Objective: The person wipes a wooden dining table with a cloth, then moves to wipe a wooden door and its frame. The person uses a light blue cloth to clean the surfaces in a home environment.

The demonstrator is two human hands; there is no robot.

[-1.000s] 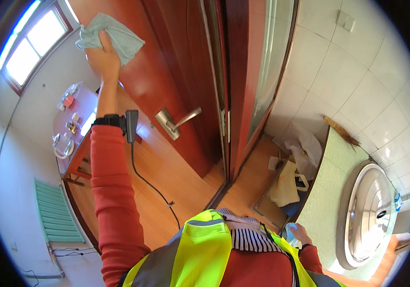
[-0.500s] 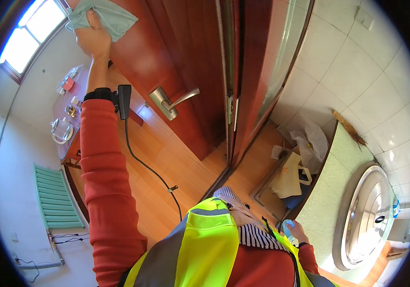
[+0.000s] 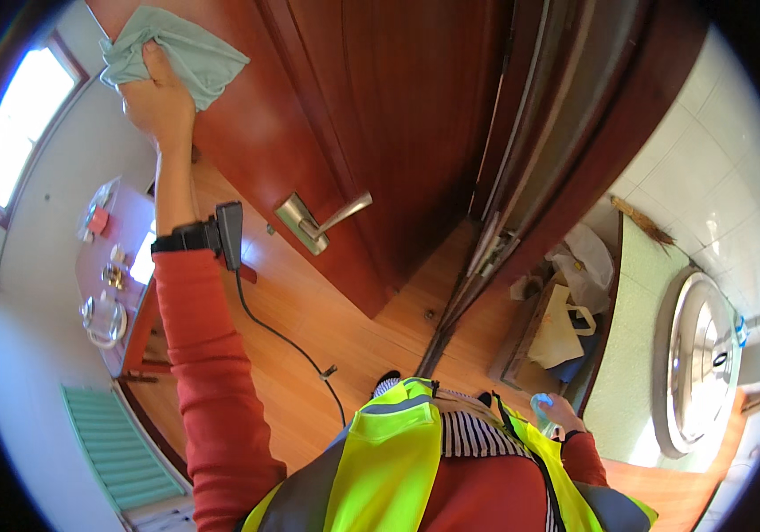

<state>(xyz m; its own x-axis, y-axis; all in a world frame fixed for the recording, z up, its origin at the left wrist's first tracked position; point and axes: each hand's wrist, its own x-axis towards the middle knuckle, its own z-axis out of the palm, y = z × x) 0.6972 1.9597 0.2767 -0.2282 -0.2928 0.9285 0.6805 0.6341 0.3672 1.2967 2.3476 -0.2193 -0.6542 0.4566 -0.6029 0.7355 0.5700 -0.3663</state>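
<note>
We see the left hand (image 3: 160,111) raised at the upper left, gripping a pale green cloth (image 3: 198,62) with the thumb laid over it. The cloth is bunched at the hand and spreads out to the right, overlapping the outer edge of a reddish-brown door (image 3: 327,115); we cannot tell how firmly it presses there. Below the cloth and to its right, a silver door handle (image 3: 306,224) sticks out from the door.

The right hand (image 3: 564,414) is low at the lower right, close to the body, its fingers closed on a light blue bundle (image 3: 541,408), which is partly hidden from us.

The person wears red sleeves (image 3: 216,381) and a bright yellow vest (image 3: 384,457). A black strap (image 3: 187,238) circles the left wrist, and a black cable (image 3: 287,341) runs down from a small box beside it.

To our left stand a window (image 3: 27,129), a table (image 3: 139,217) with a glass kettle (image 3: 108,321) on it, and a green radiator (image 3: 123,448). To our right, a pale green counter (image 3: 606,363) holds a large round metal lid (image 3: 697,355) and a straw brush (image 3: 642,222). A cream bag (image 3: 557,332) sits beside the counter, near the floor.
</note>
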